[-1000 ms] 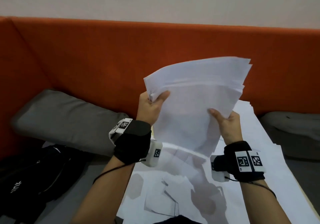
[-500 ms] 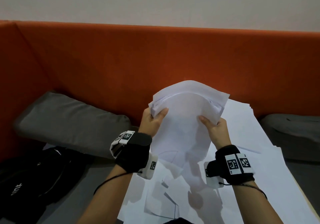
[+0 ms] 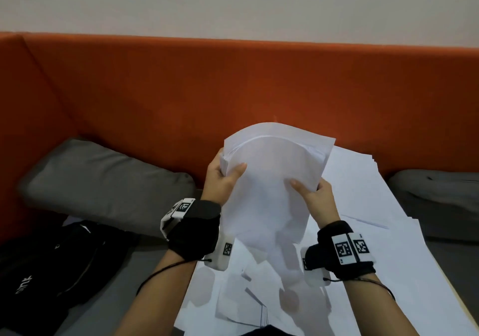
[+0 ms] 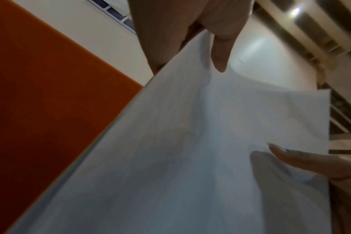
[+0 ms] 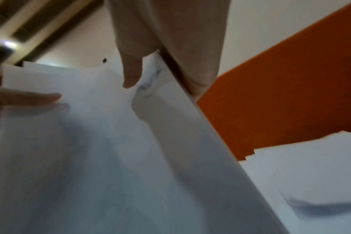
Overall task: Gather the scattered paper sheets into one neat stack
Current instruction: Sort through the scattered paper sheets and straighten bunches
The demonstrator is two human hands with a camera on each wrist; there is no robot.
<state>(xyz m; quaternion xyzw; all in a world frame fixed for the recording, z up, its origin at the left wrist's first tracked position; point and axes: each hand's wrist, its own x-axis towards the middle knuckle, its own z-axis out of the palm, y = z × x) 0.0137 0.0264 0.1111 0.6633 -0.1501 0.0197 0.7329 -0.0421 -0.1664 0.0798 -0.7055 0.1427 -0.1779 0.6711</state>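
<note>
- The left hand (image 3: 223,177) was clamped on the left edge of the bundle (image 3: 269,193), thumb across the front face and fingers behind.
- The right hand (image 3: 317,195) pinched the bundle's right edge the same way.
- The bundle stood upright above the desk (image 3: 388,271), its top bowed towards 12 o'clock; the lower edge seemed to hang just above the loose sheets (image 3: 363,185).
- Risk, as a judgement: the squeeze from both sides was bowing the paper, so the inner leaves might fan out and slide past each other, leaving the edges ragged.
- Another risk: a slack pinch on either side could let leaves drop back among the loose sheets.
- Count: one held bundle, its leaves too many and too close to number; two hands.
- Loose sheets spread from 1 to 6 o'clock of the bundle, overlapping and uncountable.
- Two grey cushions lay by the orange backrest (image 3: 181,89): one (image 3: 103,177) at 9 o'clock, one (image 3: 438,200) at 3 o'clock.
</note>
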